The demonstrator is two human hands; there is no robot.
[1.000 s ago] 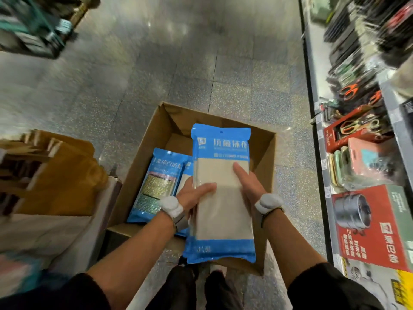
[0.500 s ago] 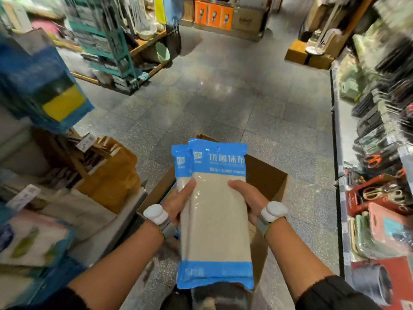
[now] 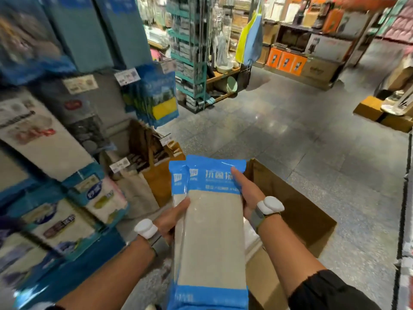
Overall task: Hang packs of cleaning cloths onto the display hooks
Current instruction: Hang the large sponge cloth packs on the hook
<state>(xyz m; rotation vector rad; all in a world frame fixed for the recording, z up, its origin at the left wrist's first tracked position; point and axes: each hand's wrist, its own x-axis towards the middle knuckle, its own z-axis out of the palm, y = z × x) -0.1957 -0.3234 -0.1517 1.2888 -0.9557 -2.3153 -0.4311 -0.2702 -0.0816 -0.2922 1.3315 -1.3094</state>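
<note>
I hold two stacked packs of beige cleaning cloths (image 3: 212,233) with blue ends upright in front of my chest. My left hand (image 3: 173,217) grips their left edge, thumb across the front. My right hand (image 3: 244,193) holds the right edge, its thumb lying up along the blue header. On the left, the display (image 3: 73,108) carries hanging packs, among them blue packs with a yellow cloth (image 3: 159,101). Its hooks are hidden behind the goods.
An open cardboard box (image 3: 297,211) stands on the floor right behind the packs. Brown paper bags (image 3: 161,173) sit at the foot of the left display. Grey tiled aisle floor (image 3: 301,135) stretches ahead to a green rack (image 3: 190,52) and far shelves.
The packs came up out of the box and my view swung up and left toward the display. My right thumb slid higher onto the blue header.
</note>
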